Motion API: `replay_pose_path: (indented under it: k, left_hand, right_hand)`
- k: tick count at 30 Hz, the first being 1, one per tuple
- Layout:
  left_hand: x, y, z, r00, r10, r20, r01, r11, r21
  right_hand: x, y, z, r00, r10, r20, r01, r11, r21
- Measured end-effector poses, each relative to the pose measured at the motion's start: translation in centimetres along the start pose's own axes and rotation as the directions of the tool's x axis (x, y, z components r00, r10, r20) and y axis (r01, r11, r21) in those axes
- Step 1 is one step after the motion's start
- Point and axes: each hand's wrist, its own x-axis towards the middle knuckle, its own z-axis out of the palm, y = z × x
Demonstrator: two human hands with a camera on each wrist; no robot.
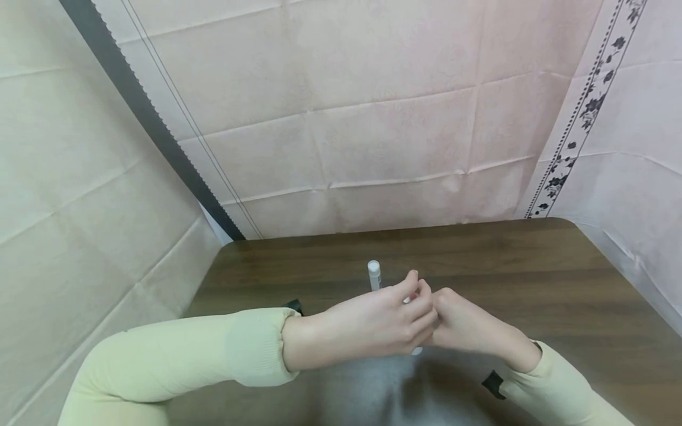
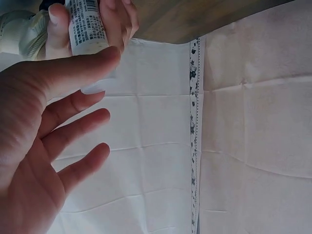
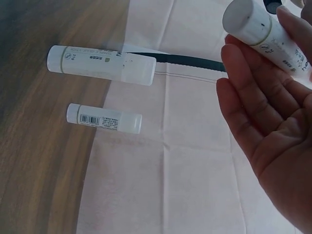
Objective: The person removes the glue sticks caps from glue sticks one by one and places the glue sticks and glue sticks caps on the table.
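Both hands meet around a white glue stick (image 3: 248, 22) with a printed label, over the table's near side. In the left wrist view, the left hand (image 2: 34, 126) has its thumb across the translucent cap (image 2: 97, 87) and forefinger behind it; its other fingers are spread apart. The right hand (image 3: 278, 122) holds the stick's body (image 2: 85, 24) between thumb and fingers. Seen from the head, the left hand (image 1: 375, 325) covers most of the stick, beside the right hand (image 1: 463, 325). Beyond them, a large glue stick (image 3: 92, 63) and a smaller one (image 3: 100, 119) stand upright, capped.
The brown wooden table (image 1: 511, 254) has rounded corners. Pale creased cloth (image 1: 394, 142) hangs behind it and along both sides, with a dark strip (image 1: 160, 130) at left and a floral border (image 1: 591, 112) at right. One standing glue stick (image 1: 375, 275) shows past the left hand.
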Motion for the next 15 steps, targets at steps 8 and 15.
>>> replay_pose_path:
  k: [8, 15]
  left_hand:
    - [-0.06, -0.09, 0.17, 1.000, 0.010, 0.023, -0.010, 1.000, -0.021]
    - [0.04, 0.14, 0.31, 0.999, -0.025, 0.027, 0.026, 0.999, -0.041]
  right_hand:
    - [-0.04, 0.01, 0.00, 1.000, -0.018, 0.004, 0.018, 1.000, 0.010]
    - [-0.20, 0.18, 0.06, 1.000, -0.013, -0.010, 0.012, 1.000, -0.014]
